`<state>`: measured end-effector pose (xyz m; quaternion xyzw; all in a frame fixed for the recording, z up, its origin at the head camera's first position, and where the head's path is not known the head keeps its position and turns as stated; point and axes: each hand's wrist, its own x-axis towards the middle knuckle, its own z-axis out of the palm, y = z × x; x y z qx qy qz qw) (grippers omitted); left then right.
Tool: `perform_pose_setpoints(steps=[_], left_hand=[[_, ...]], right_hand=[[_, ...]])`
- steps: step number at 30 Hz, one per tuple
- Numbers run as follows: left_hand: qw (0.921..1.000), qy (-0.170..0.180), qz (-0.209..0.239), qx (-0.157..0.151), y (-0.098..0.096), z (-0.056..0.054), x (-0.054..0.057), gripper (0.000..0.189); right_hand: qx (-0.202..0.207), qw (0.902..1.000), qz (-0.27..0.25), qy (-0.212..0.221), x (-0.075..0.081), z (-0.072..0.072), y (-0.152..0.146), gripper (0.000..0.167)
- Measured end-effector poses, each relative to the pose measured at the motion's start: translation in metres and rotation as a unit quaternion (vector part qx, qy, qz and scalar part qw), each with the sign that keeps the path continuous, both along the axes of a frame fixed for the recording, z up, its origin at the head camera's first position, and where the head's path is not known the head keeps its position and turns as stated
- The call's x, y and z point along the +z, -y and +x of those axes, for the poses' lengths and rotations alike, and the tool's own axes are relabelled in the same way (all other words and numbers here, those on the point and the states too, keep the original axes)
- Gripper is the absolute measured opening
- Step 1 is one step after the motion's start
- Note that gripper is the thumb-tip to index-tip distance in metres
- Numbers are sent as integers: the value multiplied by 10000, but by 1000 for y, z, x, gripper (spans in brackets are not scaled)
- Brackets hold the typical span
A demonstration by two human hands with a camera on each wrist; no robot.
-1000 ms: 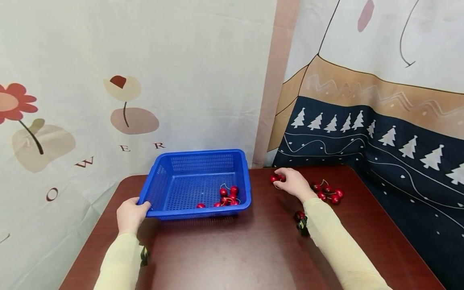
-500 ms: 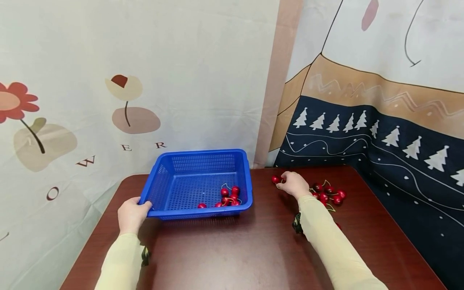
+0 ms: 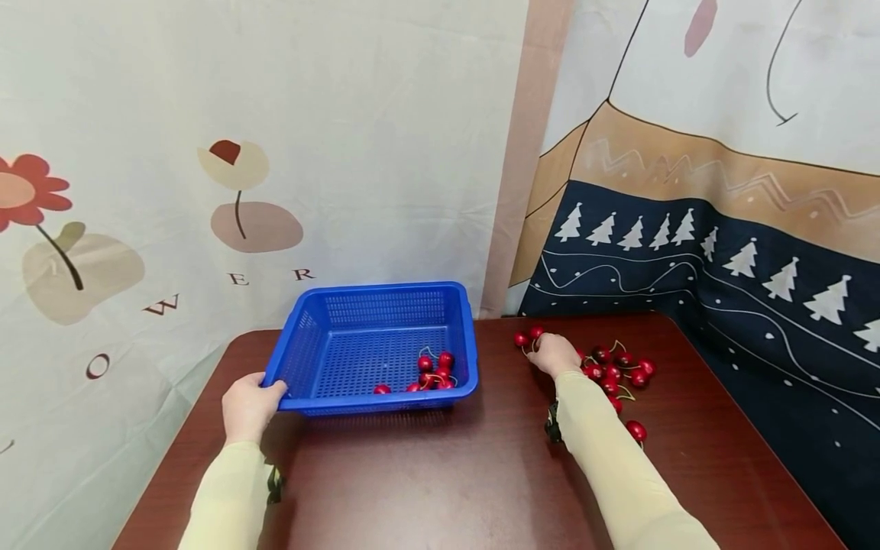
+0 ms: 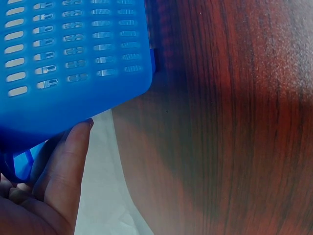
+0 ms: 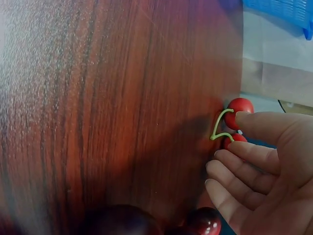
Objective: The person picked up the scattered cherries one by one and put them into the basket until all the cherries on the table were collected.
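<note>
Left hand (image 3: 249, 406) grips a blue basket (image 3: 371, 404), long axis left-right; right hand (image 3: 555, 356), fingers parted, beside paired cherries (image 3: 521, 339), stems (image 5: 213, 136) toward the person, contact unclear.

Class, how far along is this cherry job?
Seemingly done: several cherries lie inside the blue basket, its corner gripped by the left hand. In hand: the right hand is at a cherry pair; whether it grips them is unclear. Probably left: that pair and the loose cluster on the table.
</note>
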<state>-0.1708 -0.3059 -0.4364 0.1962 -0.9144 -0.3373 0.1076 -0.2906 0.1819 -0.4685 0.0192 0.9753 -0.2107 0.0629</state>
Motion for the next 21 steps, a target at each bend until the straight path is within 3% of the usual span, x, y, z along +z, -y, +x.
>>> perform_pose_setpoints(steps=[15,21], left_hand=[[10000,66,52,9,1,-1,0,43],[9999,73,84,23,1,-1,0,43]], right_hand=[[-158,9998,50,145,-7,-8,0,19],[-148,9996,68,228,-7,-8,0,25]])
